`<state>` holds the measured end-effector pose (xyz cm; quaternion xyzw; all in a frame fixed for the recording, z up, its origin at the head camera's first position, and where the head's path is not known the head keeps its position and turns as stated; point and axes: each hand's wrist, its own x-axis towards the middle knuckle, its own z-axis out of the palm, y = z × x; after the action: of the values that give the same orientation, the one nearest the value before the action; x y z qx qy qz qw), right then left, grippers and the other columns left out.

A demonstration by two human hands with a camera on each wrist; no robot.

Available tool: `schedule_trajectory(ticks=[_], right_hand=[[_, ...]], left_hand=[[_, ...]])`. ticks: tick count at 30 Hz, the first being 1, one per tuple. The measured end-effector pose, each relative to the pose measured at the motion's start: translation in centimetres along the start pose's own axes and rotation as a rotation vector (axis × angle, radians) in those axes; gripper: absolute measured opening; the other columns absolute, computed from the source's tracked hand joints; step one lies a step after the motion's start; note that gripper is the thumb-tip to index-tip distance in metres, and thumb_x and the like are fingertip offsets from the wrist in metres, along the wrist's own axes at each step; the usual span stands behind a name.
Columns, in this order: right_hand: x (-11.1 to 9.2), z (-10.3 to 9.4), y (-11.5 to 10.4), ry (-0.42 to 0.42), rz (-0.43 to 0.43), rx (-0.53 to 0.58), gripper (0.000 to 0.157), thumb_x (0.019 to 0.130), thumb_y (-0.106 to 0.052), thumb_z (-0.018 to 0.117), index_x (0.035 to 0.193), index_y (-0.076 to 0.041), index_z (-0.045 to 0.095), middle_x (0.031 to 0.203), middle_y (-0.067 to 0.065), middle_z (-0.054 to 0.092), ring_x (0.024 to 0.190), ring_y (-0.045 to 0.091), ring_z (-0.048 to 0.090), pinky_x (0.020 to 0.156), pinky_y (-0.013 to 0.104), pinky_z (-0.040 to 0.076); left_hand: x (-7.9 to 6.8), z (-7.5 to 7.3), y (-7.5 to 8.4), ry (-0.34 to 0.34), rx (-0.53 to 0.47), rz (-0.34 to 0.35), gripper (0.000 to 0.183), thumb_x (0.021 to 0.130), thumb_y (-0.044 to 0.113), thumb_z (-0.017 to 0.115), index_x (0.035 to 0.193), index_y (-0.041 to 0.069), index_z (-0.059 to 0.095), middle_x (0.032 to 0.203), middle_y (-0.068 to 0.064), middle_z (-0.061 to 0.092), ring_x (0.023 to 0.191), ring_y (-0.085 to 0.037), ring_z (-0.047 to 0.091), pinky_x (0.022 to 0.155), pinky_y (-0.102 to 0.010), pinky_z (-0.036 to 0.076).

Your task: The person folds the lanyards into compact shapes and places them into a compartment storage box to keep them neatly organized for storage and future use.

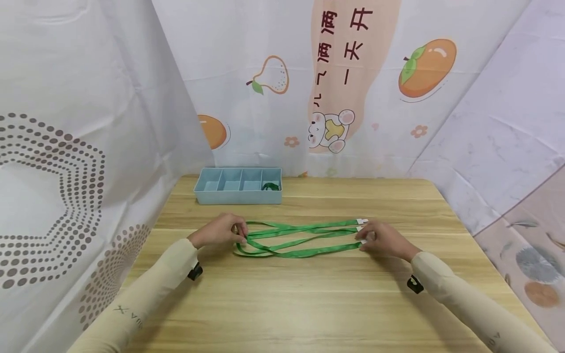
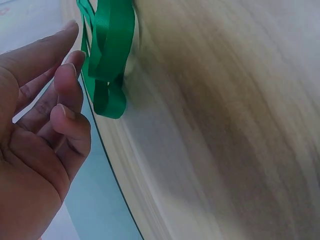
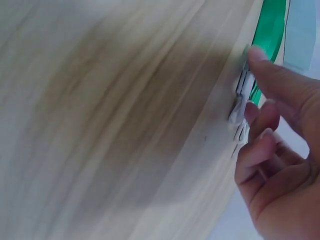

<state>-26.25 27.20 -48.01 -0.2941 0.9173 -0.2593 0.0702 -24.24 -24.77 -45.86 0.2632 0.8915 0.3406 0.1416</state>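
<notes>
Head view: green straps [image 1: 304, 253] lie on the tabletop [image 1: 287, 304] between the left hand [image 1: 221, 230], at their looped ends, and the right hand [image 1: 385, 239], at their clips [image 1: 360, 221]. Each hand's thumb and fingers stand apart, loosely bent. Beyond the left hand, a blue box [image 1: 238, 197] holds a dark green item [image 1: 271, 186] in its compartment nearest the right hand.

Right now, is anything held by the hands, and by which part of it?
It cannot be told: the left hand is at the looped ends of the green lanyards, the right hand at their clips.
</notes>
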Motion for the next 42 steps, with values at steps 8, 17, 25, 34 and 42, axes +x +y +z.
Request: schedule_trajectory(ticks=[8,17,25,34,42], right_hand=[[-0.2,-0.1,1.1,-0.041,0.070,0.074,0.015,0.084,-0.022,0.087,0.094,-0.016,0.077,0.089,-0.007,0.071,0.078,0.012,0.057,0.070,0.030,0.049],[0.5,-1.3,-0.1,-0.036,-0.002,0.089,0.006,0.092,-0.010,0.078,0.098,-0.010,0.079,0.092,-0.002,0.073,0.076,0.011,0.058,0.066,0.028,0.049],[2.6,-6.7,-4.4,0.081,0.007,0.174,0.008,0.099,-0.015,0.072,0.102,-0.010,0.077,0.096,0.001,0.074,0.081,0.016,0.067,0.070,0.028,0.054],[4.1,-11.2,-10.0,0.118,-0.025,0.349,0.022,0.096,-0.028,0.077,0.107,-0.009,0.078,0.103,0.008,0.072,0.090,0.020,0.069,0.080,0.028,0.056],[5.2,-12.8,-13.4,0.253,-0.132,0.596,0.020,0.093,-0.014,0.080,0.103,0.002,0.072,0.101,0.011,0.074,0.090,0.021,0.071,0.084,0.030,0.058]], left_hand=[[0.1,0.3,-0.2,-0.006,-0.003,0.003,0.011,0.089,0.013,0.083,0.093,0.016,0.073,0.088,0.006,0.068,0.082,-0.014,0.064,0.071,-0.031,0.052],[0.8,0.0,0.3,0.031,0.043,0.034,0.005,0.094,0.013,0.078,0.092,0.016,0.074,0.088,0.009,0.069,0.083,-0.012,0.063,0.069,-0.031,0.053],[2.0,-0.4,1.2,0.052,0.062,0.048,0.003,0.098,0.018,0.074,0.096,0.015,0.075,0.091,0.010,0.069,0.084,-0.012,0.063,0.071,-0.032,0.053],[4.3,0.2,3.6,0.062,0.048,0.096,0.013,0.101,0.026,0.070,0.103,0.016,0.078,0.093,0.006,0.073,0.080,-0.013,0.064,0.070,-0.033,0.053],[7.0,0.3,6.9,0.104,-0.013,0.210,0.013,0.103,0.029,0.067,0.104,0.019,0.075,0.094,-0.007,0.073,0.066,-0.025,0.061,0.059,-0.033,0.049]])
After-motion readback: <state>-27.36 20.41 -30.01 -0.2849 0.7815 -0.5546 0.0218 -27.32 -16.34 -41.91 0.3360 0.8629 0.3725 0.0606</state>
